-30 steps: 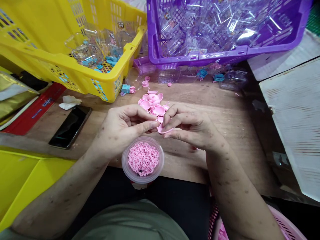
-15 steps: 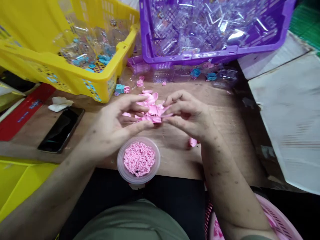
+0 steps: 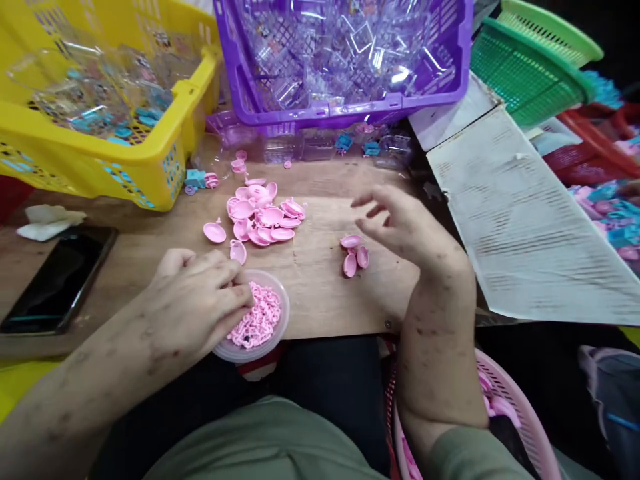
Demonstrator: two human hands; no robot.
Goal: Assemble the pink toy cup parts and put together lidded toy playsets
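My left hand (image 3: 205,297) reaches over the left rim of a round clear plastic tub (image 3: 284,313), its fingers curled together and the tips among small pink plastic pieces (image 3: 263,317). What those fingertips pinch, if anything, is hidden. My right hand (image 3: 400,223) hangs above the wooden tabletop with fingers stretched out, holding nothing. Just left of it lies a small group of pink oval shell-like pieces (image 3: 350,265). Beyond the tub is a bigger heap of similar pink oval pieces (image 3: 270,216), with a few lying loose beside it.
A yellow crate (image 3: 145,157) and a purple crate (image 3: 345,110) of clear plastic parts stand at the back. To the left lies a black phone (image 3: 55,280) near crumpled white paper (image 3: 50,220). A cardboard flap (image 3: 530,220) borders the right side; below it is a pink basket (image 3: 520,400).
My left hand has moved from the pink heap back to the tub. My right hand has opened and moved right, away from the heap. The view has turned right.
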